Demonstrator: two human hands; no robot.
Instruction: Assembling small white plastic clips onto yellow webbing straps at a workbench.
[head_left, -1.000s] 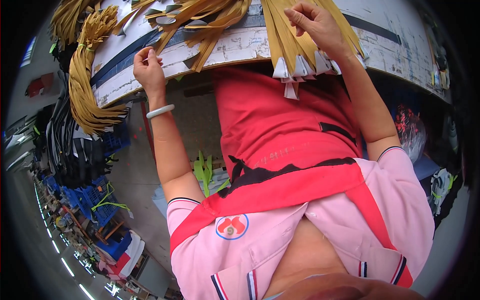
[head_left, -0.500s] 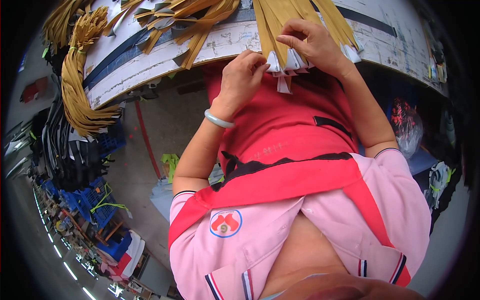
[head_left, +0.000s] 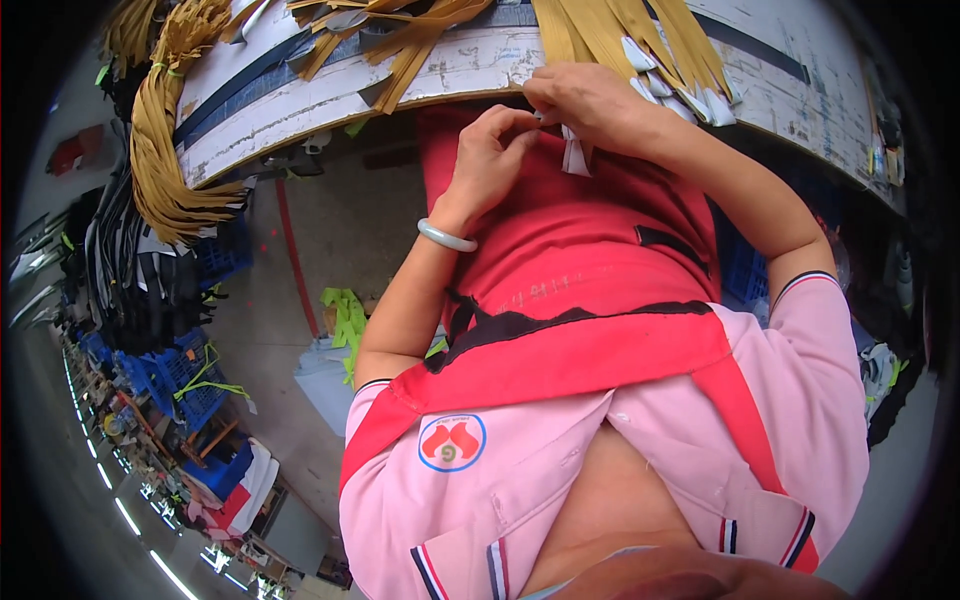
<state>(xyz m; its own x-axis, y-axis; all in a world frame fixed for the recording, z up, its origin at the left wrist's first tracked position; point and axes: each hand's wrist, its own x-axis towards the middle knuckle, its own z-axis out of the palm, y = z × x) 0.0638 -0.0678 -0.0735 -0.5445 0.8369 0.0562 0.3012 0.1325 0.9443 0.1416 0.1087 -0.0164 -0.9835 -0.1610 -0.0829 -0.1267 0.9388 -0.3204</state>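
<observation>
Tan fabric strips with white ends lie over the table's near edge in front of me. My left hand, with a pale bangle at the wrist, is closed, its thumb and fingertips pinching the small white end of a strip. Against it, my right hand is closed with its fingers curled down at the same spot. Its fingertips are partly hidden, so what it grips cannot be made out. One white strip end hangs below the right hand over my red apron. More white ends lie fanned beside the right wrist.
The worn white tabletop curves round in front. Loose tan and grey strips lie on it to the left. A tied tan bundle hangs over its left edge, near dark strips and a blue crate.
My right hand has moved left and down to meet the left fingertips, now covering some white ends. Other white ends are spread to the right. My left hand stays nearly in place.
</observation>
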